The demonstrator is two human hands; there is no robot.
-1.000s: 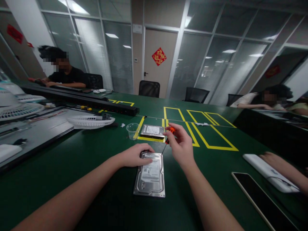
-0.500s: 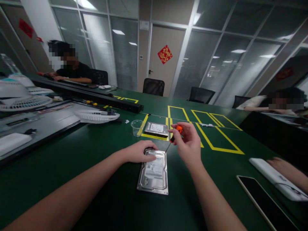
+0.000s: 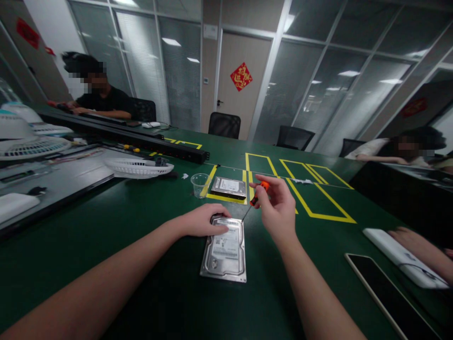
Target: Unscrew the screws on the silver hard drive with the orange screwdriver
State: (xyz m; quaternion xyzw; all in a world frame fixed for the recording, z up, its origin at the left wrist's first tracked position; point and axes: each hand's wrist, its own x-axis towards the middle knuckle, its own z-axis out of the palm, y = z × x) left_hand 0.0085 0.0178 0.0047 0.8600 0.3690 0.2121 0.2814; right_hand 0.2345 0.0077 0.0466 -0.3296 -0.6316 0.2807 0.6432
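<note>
Green bench. Red door poster, gold Chinese characters. Left hand curls its fingers over silver hard drive, near centre; right hand pinches screwdriver, tip at far right corner. Unmoved since a second ago: same spot apparently under work. Drive label illegible.

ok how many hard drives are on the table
2 in view. The near hard drive lies partly under the person's left hand; the far hard drive lies just right of the clear cup. Others may be hidden.
</note>
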